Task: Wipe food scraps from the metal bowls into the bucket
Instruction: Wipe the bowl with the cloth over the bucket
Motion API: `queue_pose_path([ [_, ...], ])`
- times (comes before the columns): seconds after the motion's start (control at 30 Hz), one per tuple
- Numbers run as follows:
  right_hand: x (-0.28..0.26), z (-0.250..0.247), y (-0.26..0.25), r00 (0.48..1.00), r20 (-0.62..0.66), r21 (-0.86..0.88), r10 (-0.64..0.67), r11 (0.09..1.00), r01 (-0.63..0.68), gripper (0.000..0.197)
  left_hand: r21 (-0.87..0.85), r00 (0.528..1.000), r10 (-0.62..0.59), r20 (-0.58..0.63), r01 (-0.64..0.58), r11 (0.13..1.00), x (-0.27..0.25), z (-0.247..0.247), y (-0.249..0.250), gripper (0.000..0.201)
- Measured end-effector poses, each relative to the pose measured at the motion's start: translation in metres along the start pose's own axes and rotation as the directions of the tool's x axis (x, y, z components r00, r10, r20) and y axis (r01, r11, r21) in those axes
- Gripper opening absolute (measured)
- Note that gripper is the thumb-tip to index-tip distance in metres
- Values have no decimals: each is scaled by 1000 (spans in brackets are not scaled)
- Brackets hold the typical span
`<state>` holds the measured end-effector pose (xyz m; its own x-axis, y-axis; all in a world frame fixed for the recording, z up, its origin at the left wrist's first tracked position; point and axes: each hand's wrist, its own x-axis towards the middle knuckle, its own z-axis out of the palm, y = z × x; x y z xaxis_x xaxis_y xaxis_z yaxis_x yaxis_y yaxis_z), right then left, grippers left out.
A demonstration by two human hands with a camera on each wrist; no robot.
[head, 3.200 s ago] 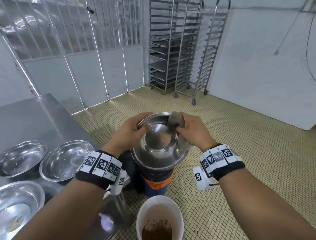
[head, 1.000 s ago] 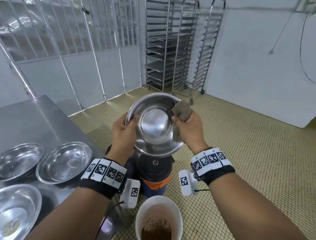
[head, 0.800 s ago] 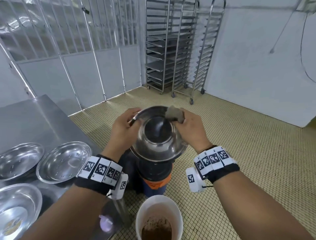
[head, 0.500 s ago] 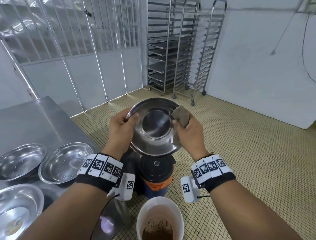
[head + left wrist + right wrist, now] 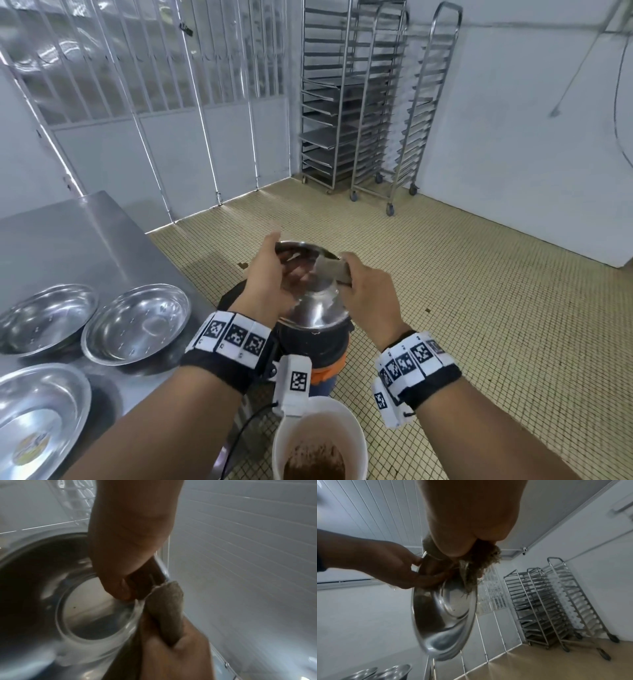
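Shiny metal bowl sits in the middle of the frame, tipped in our hands — our left hand grips its rim, our right hand squeezes a brown cloth on it. Low down is the white bucket.

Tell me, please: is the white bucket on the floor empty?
No. In the head view the white bucket on the floor holds a brown mass at its bottom.

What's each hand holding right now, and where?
Left hand grips the metal bowl by its rim; right hand pinches the cloth against the rim.
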<state>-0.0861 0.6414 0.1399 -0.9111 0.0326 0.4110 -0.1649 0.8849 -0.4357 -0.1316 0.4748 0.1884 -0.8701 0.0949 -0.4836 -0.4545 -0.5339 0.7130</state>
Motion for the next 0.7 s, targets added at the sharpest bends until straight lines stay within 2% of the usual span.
queue_pose_path([
  [0.07,-10,7,2,995,70,-24,-69,997,70,56,-53,999,-33,-6,33,998,7,-4,3,21],
  [0.13,-18,9,13,988,116,29,-102,995,100,60,-51,998,-40,42,42,998,10,-15,7,11],
  [0.2,-23,4,22,983,149,135,-105,987,85,54,7,998,-20,55,20,1000,15,-27,10,5],
  [0.3,-23,-5,22,992,102,250,-75,967,47,43,124,1000,3,0,-3,992,19,-41,4,26],
  [0.43,-7,-8,13,998,19,330,-59,943,50,27,231,985,110,-136,-76,970,15,-49,-8,11],
  [0.5,1,-9,5,1000,10,333,-18,943,14,16,318,963,213,-165,-152,936,17,-54,-14,12],
  [0.57,6,-4,-2,1000,6,345,5,939,-7,19,509,928,350,-127,-242,826,20,-62,-21,24],
  [0.63,9,5,-8,1000,-4,332,4,943,-2,22,626,893,445,-61,-313,714,22,-73,-28,38],
  [0.7,7,18,-13,999,-39,284,-29,958,39,19,629,893,449,-31,-332,703,19,-79,-33,48],
])
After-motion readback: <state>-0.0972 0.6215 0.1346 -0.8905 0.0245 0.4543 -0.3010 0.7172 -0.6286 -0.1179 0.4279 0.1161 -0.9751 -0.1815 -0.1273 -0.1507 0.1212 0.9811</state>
